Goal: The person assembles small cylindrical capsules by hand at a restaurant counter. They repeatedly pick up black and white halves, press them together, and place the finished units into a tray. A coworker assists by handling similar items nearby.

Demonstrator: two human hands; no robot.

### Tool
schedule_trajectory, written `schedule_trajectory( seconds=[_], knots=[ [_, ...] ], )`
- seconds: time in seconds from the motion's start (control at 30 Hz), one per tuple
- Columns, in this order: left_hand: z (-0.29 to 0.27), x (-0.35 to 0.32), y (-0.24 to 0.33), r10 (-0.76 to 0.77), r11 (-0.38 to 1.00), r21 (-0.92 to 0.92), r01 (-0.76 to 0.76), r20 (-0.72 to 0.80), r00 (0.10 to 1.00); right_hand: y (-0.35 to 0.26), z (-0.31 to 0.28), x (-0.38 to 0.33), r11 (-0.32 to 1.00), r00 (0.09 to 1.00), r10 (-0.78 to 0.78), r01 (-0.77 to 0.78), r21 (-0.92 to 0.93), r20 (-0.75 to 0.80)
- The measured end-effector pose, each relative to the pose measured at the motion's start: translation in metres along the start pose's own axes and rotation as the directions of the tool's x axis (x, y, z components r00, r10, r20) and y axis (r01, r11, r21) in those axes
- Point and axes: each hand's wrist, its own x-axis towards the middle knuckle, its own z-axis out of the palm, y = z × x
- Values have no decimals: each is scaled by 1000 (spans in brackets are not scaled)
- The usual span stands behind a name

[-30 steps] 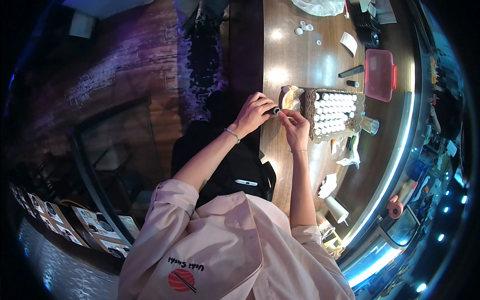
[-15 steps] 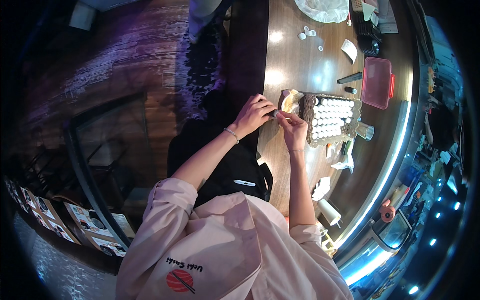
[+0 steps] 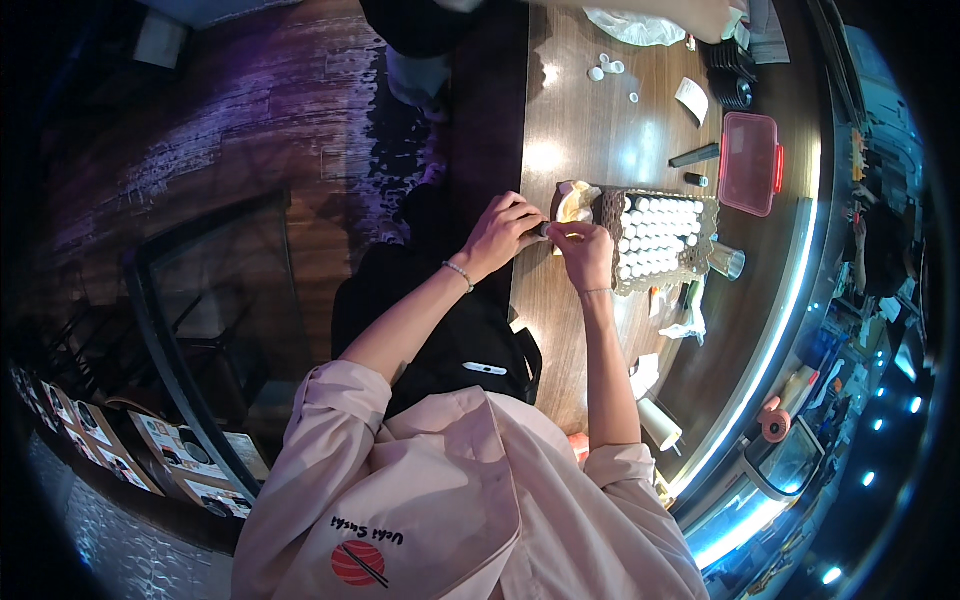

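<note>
My left hand [image 3: 494, 240] is closed around a small dark bottle [image 3: 541, 230], mostly hidden by the fingers, just over the counter's near edge. With thumb and fingers pinched together, my right hand [image 3: 588, 254] meets the end of that bottle; whether it grips a cap there is too small to tell. Right of it stands a brown cardboard tray [image 3: 668, 284] packed with rows of white-capped small bottles [image 3: 655, 238]. Crumpled yellowish-white paper [image 3: 575, 203] lies beside the tray, just beyond my hands.
On the wooden counter [image 3: 580, 330] are a pink-lidded container [image 3: 750, 165], a dark flat strip [image 3: 693, 156], a small dark bottle [image 3: 696, 180], a clear cup [image 3: 728, 261], loose white caps [image 3: 597, 73] and a curled paper slip [image 3: 692, 101]. Another person's arm [image 3: 640, 14] reaches across the far end.
Another person's arm and dark-clothed body have come in at the top, over the plastic bag. My right hand's fingers have shifted slightly at the bottle's end; my left hand holds nearly the same place.
</note>
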Motion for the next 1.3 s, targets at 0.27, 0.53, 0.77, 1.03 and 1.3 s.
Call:
schedule_trajectory(
  seconds=[0.27,0.53,0.77,1.03,1.3],
  knots=[
    [1,-2,-2,3,1000,7,-3,16,1000,-13,-3,-1,997,1000,5,-5,-78,-2],
    [2,-2,-2,39,999,34,-38,-4,999,-8,-1,3,992,1000,-3,4,-122,10],
    [-3,-2,1,16,1000,10,-16,-6,1000,5,-5,11,997,997,-77,77,-16,5],
    [-32,-20,20,-29,995,-95,28,-16,999,-11,-4,159,791,690,-610,500,-354,-390],
    [-102,-77,37,-140,989,-62,136,-72,988,-14,14,198,800,706,-571,365,-477,-418]
  ],
)
